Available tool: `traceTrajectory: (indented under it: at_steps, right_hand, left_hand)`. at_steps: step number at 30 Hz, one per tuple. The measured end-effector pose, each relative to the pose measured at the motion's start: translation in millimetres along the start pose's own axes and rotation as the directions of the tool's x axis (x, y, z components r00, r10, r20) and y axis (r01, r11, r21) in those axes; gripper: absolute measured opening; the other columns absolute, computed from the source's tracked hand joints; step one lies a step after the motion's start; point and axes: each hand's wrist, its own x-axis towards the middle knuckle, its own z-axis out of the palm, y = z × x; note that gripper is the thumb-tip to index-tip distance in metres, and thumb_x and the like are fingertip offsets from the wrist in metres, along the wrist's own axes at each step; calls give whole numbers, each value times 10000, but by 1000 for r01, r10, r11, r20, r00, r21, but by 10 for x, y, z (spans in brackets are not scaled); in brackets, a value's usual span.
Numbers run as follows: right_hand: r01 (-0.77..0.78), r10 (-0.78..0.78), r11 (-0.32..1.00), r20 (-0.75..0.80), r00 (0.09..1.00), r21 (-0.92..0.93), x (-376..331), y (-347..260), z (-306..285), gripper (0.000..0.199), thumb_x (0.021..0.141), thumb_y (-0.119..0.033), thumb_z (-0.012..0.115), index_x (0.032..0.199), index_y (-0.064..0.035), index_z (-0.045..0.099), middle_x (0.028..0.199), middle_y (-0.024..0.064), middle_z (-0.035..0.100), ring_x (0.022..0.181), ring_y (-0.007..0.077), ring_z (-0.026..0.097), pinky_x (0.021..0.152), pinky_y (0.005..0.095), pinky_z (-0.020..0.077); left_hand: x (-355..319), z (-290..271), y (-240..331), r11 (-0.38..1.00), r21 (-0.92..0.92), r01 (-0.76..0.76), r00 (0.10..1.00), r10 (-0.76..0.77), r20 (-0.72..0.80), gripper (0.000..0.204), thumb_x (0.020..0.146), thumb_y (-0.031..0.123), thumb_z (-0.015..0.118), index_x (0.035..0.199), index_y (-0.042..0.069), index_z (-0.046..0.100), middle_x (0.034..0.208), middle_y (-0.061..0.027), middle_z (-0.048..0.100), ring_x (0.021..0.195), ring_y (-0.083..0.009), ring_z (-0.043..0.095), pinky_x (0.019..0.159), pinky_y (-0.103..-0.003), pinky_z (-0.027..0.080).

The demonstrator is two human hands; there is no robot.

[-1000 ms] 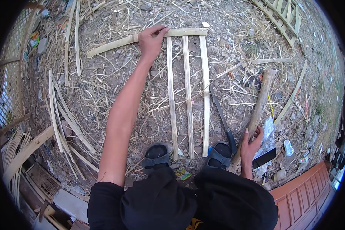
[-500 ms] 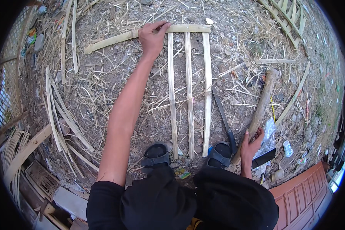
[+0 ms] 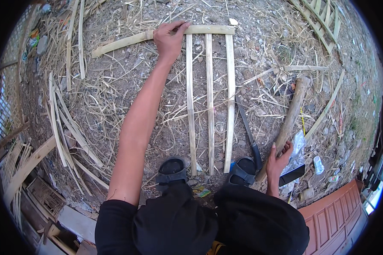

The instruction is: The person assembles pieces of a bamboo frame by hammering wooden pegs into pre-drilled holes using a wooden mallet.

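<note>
one left hand (image 3: 169,41), one right hand (image 3: 278,164), three long strips (image 3: 210,106) in the middle, one cross strip (image 3: 123,43) farther off, one thick stick (image 3: 292,114) on the right, one knife (image 3: 247,128), two sandals (image 3: 172,177) near, one white cup (image 3: 318,165), one slatted panel (image 3: 312,21) far right, one brown door (image 3: 334,217) near right

It's an outdoor yard doubling as a workshop, and look at that ground (image 3: 170,140): bare, stony dirt under daylight, littered with curly wood shavings (image 3: 104,95)! Pale slats (image 3: 210,102) lie right on it at the centre, a long-bladed knife (image 3: 247,127) close by at three o'clock. Loose strips (image 3: 55,123) fan out at nine, with lattice fencing (image 3: 3,95) beyond. A slatted frame (image 3: 311,27) sits towards two, scrap timber (image 3: 30,168) piles up at eight, and there's a reddish-brown door-like panel (image 3: 332,221) at four.
</note>
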Motion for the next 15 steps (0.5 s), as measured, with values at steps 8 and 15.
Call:
traceTrajectory:
  at_steps: [8,15]
  right_hand:
    - [19,-20,1000,-16,1000,-20,-8,-24,0,574,968,-173,699,1423,10,403,1242,186,571,1077,249,583,961,376,458]
    - [-40,40,999,-2,999,0,-10,-125,-22,581,953,-119,694,1425,54,402,1278,248,583,1153,327,608,1027,414,456]
  left_hand:
    - [5,10,1,997,-39,-69,995,66,-68,208,807,218,874,936,65,818,711,-54,681,633,-150,633,621,-297,491]
    - [-14,-8,30,1000,19,13,1000,-13,0,235,840,196,865,1013,47,808,871,-50,732,770,-107,665,701,-257,517]
